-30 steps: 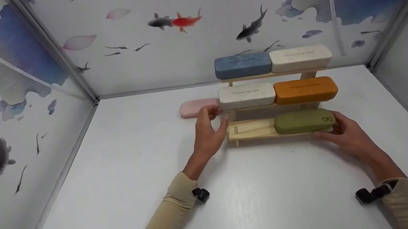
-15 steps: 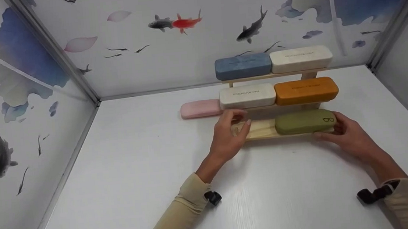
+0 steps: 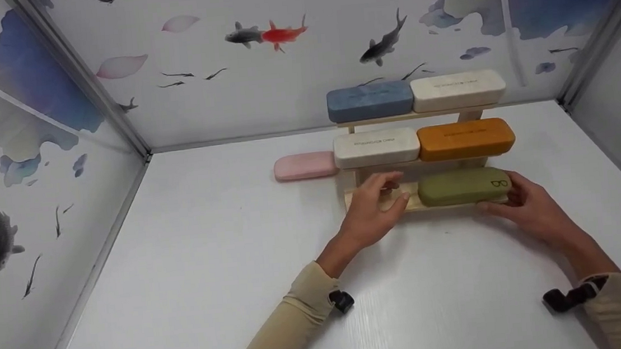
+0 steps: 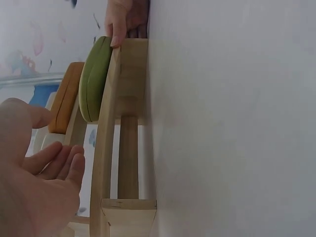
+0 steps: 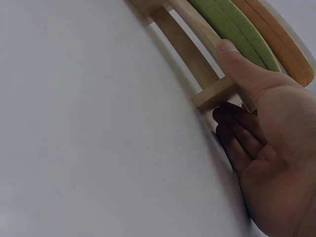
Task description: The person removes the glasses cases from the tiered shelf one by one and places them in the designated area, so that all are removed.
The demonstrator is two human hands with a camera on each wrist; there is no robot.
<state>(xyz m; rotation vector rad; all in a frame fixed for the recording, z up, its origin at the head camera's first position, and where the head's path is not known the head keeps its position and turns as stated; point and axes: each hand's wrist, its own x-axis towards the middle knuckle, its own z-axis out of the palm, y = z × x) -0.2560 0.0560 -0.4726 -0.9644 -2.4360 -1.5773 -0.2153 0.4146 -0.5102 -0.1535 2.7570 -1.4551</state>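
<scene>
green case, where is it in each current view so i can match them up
Head: the green case is right of centre, on the bottom shelf, just left of the right hand.
Left wrist: upper left, tilted, its top end near the right hand.
Right wrist: top right, cut off by the top edge, near the thumb.
Shared landmark: orange case, one shelf up.

Soft, rather dim light fills the head view, leaving a pale sheen on the smooth white tabletop (image 3: 380,326); lettering (image 3: 473,132) on the orange oblong case (image 3: 466,147) blurs. The wrist views look greyer, the bare right hand (image 5: 281,158) partly in deep shadow.
</scene>
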